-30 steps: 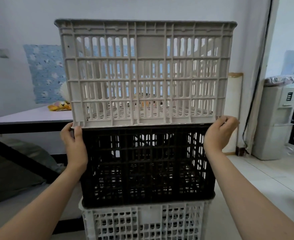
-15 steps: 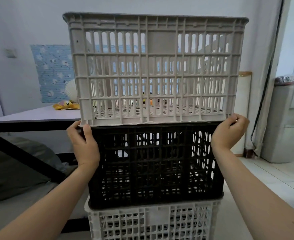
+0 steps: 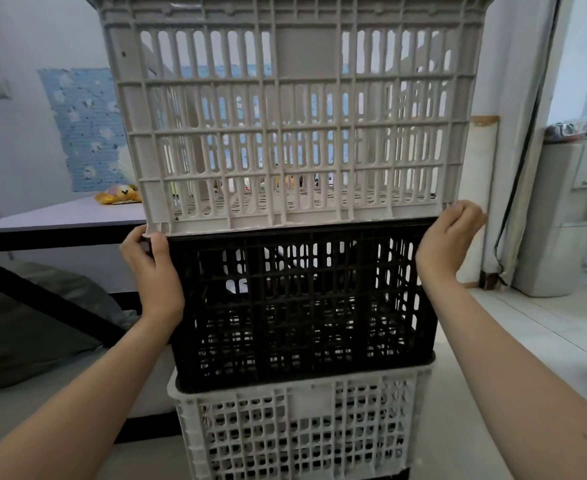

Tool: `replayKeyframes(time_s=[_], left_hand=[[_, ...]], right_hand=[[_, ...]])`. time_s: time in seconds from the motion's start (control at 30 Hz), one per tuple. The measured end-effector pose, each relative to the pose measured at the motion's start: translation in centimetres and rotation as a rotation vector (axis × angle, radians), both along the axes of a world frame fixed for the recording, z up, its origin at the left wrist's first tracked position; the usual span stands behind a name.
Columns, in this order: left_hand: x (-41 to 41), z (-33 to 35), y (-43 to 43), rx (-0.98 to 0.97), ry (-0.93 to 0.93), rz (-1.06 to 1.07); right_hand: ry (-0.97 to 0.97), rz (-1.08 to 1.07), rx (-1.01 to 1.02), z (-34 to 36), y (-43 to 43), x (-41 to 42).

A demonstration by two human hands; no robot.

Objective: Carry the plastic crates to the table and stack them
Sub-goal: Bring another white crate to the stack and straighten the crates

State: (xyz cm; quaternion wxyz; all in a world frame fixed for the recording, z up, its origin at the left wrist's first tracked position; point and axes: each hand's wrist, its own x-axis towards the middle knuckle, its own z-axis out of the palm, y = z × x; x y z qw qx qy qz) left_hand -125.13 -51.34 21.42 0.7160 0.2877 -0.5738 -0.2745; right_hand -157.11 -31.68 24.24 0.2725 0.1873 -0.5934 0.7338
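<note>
Three slatted plastic crates stand stacked right in front of me. A beige crate point(image 3: 292, 112) is on top, a black crate point(image 3: 302, 303) sits under it, and a white crate point(image 3: 295, 427) is at the bottom. My left hand point(image 3: 153, 271) grips the left corner where the beige crate meets the black crate's rim. My right hand point(image 3: 447, 237) curls around the same seam at the right corner. The table point(image 3: 60, 216), pale-topped with a dark frame, stands behind the stack to the left.
A yellow plush toy point(image 3: 118, 195) lies on the table by the wall. A dark cushion point(image 3: 25, 320) lies under the table at left. A white water dispenser point(image 3: 569, 216) stands at right beside a black cable point(image 3: 524, 140) on the wall. Tiled floor spreads to the right.
The stack has come closer and sits higher in view, so the beige crate's top rim now reaches the frame's upper edge. Both hands keep the same grip at the seam.
</note>
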Motion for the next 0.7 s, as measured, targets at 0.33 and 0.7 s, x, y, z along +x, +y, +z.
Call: replayKeyframes(time_s=[0.33,0.7], left_hand=[[1.9,-3.0,-1.1,0.119,-0.299,-0.057],[3.1,-12.1,3.2,0.445,-0.403,-0.334]], right_hand=[[-0.180,0.371,0.163,-4.1,1.5,0.7],[-0.371,0.471,0.367,-12.8,3.3,2.0]])
